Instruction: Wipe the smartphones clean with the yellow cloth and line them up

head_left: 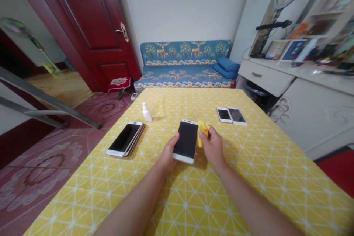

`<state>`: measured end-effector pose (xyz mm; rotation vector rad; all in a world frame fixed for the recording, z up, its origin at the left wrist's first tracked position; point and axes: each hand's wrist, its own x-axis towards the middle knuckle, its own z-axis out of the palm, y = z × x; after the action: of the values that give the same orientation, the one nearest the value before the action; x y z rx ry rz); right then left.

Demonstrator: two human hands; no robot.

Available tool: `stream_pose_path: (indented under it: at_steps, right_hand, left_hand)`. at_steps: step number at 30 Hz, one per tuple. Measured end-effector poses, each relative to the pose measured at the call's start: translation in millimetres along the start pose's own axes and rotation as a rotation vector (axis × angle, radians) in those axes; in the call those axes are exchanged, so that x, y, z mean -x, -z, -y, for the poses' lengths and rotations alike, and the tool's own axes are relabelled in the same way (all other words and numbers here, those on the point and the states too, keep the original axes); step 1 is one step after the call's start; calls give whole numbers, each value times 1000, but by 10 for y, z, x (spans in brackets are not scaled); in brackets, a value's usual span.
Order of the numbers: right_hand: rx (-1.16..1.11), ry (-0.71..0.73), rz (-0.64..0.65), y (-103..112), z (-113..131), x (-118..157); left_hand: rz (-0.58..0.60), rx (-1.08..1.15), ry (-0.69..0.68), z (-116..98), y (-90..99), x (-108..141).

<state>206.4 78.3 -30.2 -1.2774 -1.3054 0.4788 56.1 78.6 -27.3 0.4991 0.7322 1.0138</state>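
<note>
A white smartphone (186, 141) with a dark screen is held above the table, screen up. My left hand (168, 154) grips it from the left, thumb along its edge and fingers beneath. In my right hand (212, 145) a small yellow cloth (202, 129) is pinched between thumb and fingers, at the phone's right edge. Left of my hands lies a stack of smartphones (125, 140), the top one white with a dark screen. A small white spray bottle (146, 113) stands upright behind the stack.
Two white phones, a smaller one (224, 115) and a larger one (237, 116), lie side by side at the right back. The table wears a yellow patterned cloth (116, 195). Beyond it are a blue sofa (182, 73), a red door (91, 14) and a white cabinet (318, 107).
</note>
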Motion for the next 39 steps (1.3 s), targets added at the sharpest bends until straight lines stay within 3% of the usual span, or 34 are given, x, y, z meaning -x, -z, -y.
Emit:
stream_pose_path:
  at_steps: [4, 9, 17, 20, 24, 26, 31, 35, 39]
  right_hand:
    - [-53, 88, 132, -99, 60, 136]
    - [-87, 159, 228, -158, 121, 267]
    - [-72, 470, 310, -157, 209, 350]
    - [-24, 543, 318, -186, 209, 363]
    - [87, 632, 298, -214, 203, 365]
    - [168, 666, 265, -204, 200, 350]
    - [388, 666, 121, -87, 104, 178]
    - [589, 523, -6, 41, -54, -16]
    - [591, 442, 64, 52, -100, -29]
  left_hand:
    - [-186, 115, -112, -38, -4, -56]
    - [-231, 206, -204, -74, 46, -100]
    - [-23, 75, -278, 18, 99, -142]
    - [33, 75, -173, 24, 47, -87]
    - [244, 109, 9, 12, -11, 8]
    - [293, 136, 47, 8, -20, 39]
    - [222, 151, 67, 22, -6, 62]
    - [351, 223, 167, 12, -29, 78]
    - [341, 340, 150, -25, -71, 73]
